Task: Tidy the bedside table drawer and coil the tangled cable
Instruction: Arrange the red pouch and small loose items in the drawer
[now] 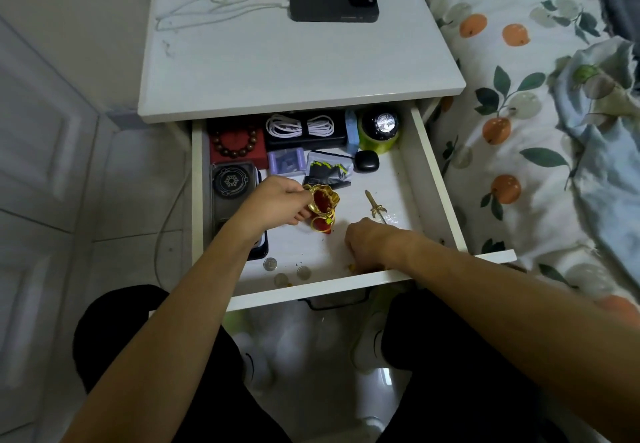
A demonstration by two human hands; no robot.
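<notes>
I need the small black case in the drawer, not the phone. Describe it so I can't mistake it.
Start at the open drawer under the white tabletop and look to its back right area. Just in front of the green round container, right of the black-and-yellow packet, lies the small black case. It is a glossy rounded pebble, unlike the flat packets beside it.

On the bedside table (277,72) a phone (334,4) lies at the far side, a cable (207,6) to its left. In the open drawer (433,179), a coiled cable (300,126) lies far, three coins (270,264) near, a bracelet (235,143) far left.
</notes>
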